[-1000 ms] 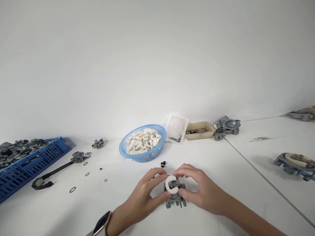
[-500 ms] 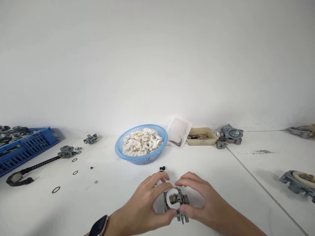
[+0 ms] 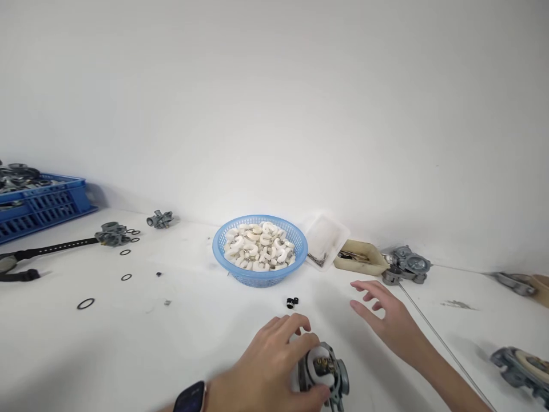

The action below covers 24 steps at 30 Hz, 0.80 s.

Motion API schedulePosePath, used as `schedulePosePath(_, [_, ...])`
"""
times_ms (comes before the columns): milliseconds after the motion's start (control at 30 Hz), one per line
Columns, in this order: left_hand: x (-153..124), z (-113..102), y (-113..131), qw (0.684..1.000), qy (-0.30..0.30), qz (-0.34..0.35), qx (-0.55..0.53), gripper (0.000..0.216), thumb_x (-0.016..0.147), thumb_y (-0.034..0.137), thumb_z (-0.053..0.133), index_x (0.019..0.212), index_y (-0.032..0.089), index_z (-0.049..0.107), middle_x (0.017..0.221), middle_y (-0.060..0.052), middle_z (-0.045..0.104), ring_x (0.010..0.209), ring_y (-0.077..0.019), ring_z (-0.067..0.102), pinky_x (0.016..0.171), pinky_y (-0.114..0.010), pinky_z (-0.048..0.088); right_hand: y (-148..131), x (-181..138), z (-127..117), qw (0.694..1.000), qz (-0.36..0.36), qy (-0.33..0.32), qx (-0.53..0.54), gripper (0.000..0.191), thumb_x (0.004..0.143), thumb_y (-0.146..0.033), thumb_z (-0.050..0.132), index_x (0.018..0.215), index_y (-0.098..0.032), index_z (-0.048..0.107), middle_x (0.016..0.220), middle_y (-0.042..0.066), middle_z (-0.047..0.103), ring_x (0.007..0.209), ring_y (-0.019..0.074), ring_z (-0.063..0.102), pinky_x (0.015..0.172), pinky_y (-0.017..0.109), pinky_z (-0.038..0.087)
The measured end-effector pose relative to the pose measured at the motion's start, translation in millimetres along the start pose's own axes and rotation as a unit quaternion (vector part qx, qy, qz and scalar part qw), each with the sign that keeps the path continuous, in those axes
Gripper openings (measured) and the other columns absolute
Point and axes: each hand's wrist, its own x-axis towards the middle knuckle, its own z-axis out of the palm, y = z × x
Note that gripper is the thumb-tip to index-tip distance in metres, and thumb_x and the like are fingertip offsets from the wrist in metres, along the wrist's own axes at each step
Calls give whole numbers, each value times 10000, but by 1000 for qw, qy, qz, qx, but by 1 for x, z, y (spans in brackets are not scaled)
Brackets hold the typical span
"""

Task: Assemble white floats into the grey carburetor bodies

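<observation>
My left hand [image 3: 281,366] grips a grey metal carburetor [image 3: 341,375] at the bottom centre, thumb on the near side and fingers over the far side. A white C-shaped float [image 3: 315,375] with brass parts in its middle sits in the carburetor's upturned face. To the right, my right hand [image 3: 384,317] hovers over the table with its fingers apart and nothing between them. Beyond it is a cream tray [image 3: 371,264] holding thin metal pieces. Small black fittings [image 3: 290,303] lie just past my left hand.
A blue basket [image 3: 261,280] full of white floats stands mid-table beside a clear plastic tray [image 3: 332,232] of pins. A blue crate [image 3: 64,200], loose carburetors [image 3: 112,234] and black O-rings [image 3: 86,304] are at left. More carburetor parts [image 3: 409,264] lie at right.
My right hand has let go of the carburetor and moved away to the right and forward. My left hand stays on the carburetor. The camera view has shifted and tilted.
</observation>
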Motion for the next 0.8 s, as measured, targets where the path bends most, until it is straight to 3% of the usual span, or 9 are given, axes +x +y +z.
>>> schedulePosePath(167, [-3,10,-6,999,39,26,25,472,776,419,903,1111,233,627,1147,-67,688,908,-260,695,803,-423,621,-22,74,2,975,-71,-88,-193,298,1038,-347,477,1231,-265,689,1333,81,702,1189,285,666,881,386,552])
schedulePosePath(367, [-3,30,-24,991,68,84,79,584,804,662,818,1117,214,613,1037,-61,702,787,-229,693,681,-359,578,-38,151,34,939,-103,-176,-276,257,927,-63,543,1047,-208,718,1058,77,757,968,244,709,767,332,484])
schedulePosePath(467, [-1,39,-29,989,63,90,100,641,825,745,749,1141,205,607,1003,-66,696,758,-225,691,671,-358,562,-32,165,50,926,-101,-192,-309,98,999,-183,617,1041,-181,705,983,50,726,898,214,691,788,355,533])
schedulePosePath(567, [0,43,-30,988,48,88,114,639,877,787,666,1134,205,606,1007,-75,692,775,-231,691,676,-354,552,-25,169,58,919,-95,-203,-326,212,1038,-364,662,1103,-165,696,1043,43,717,917,197,695,833,390,593])
schedulePosePath(800, [-1,45,-28,987,18,77,138,651,953,817,534,1171,206,581,1032,-62,694,785,-212,688,708,-330,553,-14,176,69,916,-79,-223,-324,259,1043,-386,666,1179,-167,692,1148,66,720,973,205,709,859,403,618])
